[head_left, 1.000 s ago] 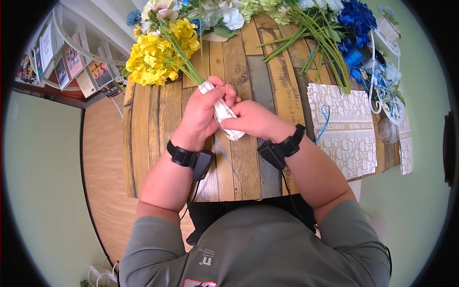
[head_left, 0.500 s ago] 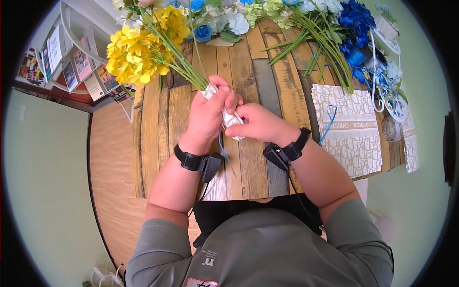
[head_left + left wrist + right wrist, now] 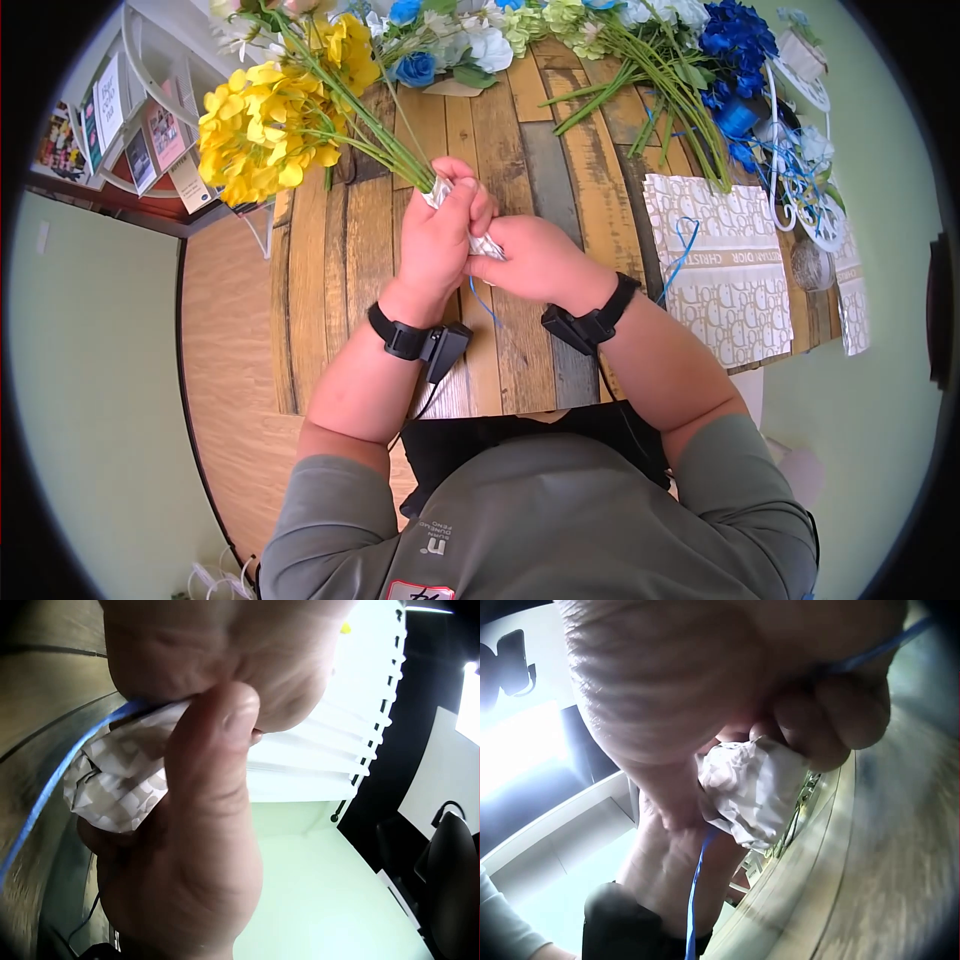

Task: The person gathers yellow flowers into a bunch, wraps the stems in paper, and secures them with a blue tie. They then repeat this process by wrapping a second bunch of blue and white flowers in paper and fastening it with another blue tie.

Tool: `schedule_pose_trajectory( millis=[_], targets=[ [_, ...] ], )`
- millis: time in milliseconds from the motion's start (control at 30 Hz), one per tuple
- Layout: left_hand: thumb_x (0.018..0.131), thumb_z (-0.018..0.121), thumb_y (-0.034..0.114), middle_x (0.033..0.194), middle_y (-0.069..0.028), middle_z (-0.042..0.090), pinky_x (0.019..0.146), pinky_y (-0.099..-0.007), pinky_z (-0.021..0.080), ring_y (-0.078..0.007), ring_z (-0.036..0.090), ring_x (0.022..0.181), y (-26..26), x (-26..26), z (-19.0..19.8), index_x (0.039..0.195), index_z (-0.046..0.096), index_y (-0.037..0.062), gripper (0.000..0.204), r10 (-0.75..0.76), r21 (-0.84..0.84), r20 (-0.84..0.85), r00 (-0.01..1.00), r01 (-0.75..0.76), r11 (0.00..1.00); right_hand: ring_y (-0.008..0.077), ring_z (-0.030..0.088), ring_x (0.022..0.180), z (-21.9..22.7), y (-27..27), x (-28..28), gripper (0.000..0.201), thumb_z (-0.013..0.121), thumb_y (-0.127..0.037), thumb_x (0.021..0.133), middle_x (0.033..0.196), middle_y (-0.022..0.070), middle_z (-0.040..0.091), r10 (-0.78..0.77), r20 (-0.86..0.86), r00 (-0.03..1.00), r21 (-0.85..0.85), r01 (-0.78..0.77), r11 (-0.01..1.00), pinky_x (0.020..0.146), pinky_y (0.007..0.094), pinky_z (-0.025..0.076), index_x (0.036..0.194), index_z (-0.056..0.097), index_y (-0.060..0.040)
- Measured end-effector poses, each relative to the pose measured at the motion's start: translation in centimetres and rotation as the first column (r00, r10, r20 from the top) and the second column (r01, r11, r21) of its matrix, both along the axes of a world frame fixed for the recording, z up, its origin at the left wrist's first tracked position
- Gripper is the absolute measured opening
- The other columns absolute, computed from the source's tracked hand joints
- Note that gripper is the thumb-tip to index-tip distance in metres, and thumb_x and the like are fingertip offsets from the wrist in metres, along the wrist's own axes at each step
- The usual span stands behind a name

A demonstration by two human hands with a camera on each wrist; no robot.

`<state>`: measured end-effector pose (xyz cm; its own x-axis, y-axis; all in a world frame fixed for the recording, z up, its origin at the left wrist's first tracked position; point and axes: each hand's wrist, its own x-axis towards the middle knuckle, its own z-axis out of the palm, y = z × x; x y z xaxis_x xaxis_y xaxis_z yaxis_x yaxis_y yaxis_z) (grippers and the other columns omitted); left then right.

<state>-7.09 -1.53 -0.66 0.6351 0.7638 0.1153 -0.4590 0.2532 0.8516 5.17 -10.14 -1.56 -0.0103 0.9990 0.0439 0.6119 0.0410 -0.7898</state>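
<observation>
My left hand [image 3: 437, 240] grips a bouquet by its green stems [image 3: 375, 130], just where patterned wrapping paper [image 3: 487, 246] covers their lower ends. Yellow flowers [image 3: 265, 125] and some pale blooms spread out to the upper left. Close below, my right hand [image 3: 535, 258] holds the bottom of the wrap, its thumb [image 3: 214, 765] pressed along the paper in the left wrist view. The crumpled paper end [image 3: 754, 787] shows between the hands in the right wrist view. A thin blue ribbon [image 3: 696, 892] hangs down from the wrap. Both palms hide most of the paper.
On the wooden table [image 3: 340, 320], patterned paper sheets [image 3: 735, 310] lie at the right with a loose blue ribbon [image 3: 683, 265] on top. Long green stems [image 3: 690, 120], dark blue flowers [image 3: 740, 45] and a white metal stand [image 3: 825, 225] are behind. A magazine rack [image 3: 150, 130] stands left.
The flower heads have swung left and toward me as the bouquet tilted. My right hand has moved up the wrap, closer to the left, covering more of the paper.
</observation>
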Motion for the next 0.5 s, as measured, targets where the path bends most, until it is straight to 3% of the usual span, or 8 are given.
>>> schedule_pose_trajectory(
  millis=[67,133,200,367,500],
  targets=[
    [0.102,0.049,0.007,0.073,-0.0024,0.048,0.068,-0.0299,0.043,-0.0128,0.044,0.064,0.0,0.0,0.1,0.107,0.046,0.0065,0.006,0.003,-0.007,0.004,1.000,-0.003,1.000,0.0402,0.067,0.084,0.0,0.2,0.2,0.035,0.069,-0.037,0.086,0.087,0.0210,0.069,0.023,-0.028,0.999,-0.006,-0.023,1.000,0.074,0.0466,0.054,0.095,0.069,-0.0031],
    [0.103,0.049,0.010,0.074,-0.0003,0.046,0.079,-0.0354,0.048,-0.0124,0.045,0.064,0.0,-0.1,0.2,0.104,0.046,0.0091,0.003,-0.022,0.015,-0.026,0.999,0.023,1.000,0.0402,0.067,0.083,0.1,0.1,0.3,0.032,0.068,-0.035,0.087,0.086,0.0207,0.068,0.031,-0.034,0.999,0.010,-0.030,0.999,0.073,0.0470,0.053,0.095,0.069,-0.0042],
    [0.103,0.049,0.011,0.074,-0.0003,0.046,0.080,-0.0353,0.048,-0.0125,0.045,0.064,0.0,-0.2,0.4,0.105,0.046,0.0091,0.004,-0.034,0.005,-0.025,0.999,0.035,0.999,0.0402,0.067,0.082,-0.1,0.1,0.3,0.029,0.066,-0.033,0.088,0.085,0.0204,0.067,0.035,-0.038,0.999,0.030,-0.034,0.999,0.072,0.0473,0.053,0.094,0.069,-0.0053],
    [0.103,0.052,0.013,0.074,-0.0001,0.046,0.084,-0.0362,0.049,-0.0134,0.047,0.067,0.1,-0.7,1.0,0.107,0.047,0.0090,0.007,-0.071,-0.029,-0.017,0.997,0.070,0.997,0.0403,0.066,0.080,-0.6,0.2,0.0,0.025,0.063,-0.029,0.090,0.083,0.0196,0.067,0.069,-0.118,0.991,0.182,-0.047,0.982,0.071,0.0475,0.053,0.092,0.068,-0.0055],
    [0.102,0.058,0.019,0.092,-0.0044,0.059,0.092,-0.0384,0.048,-0.0175,0.058,0.081,0.4,-1.3,1.7,0.127,0.048,0.0060,0.030,-0.155,0.042,-0.023,0.988,0.156,0.987,0.0402,0.066,0.080,0.4,0.0,0.5,0.024,0.062,-0.029,0.091,0.082,0.0191,0.067,0.045,-0.001,0.999,0.167,-0.044,0.985,0.072,0.0474,0.053,0.092,0.069,-0.0059]
  ],
)
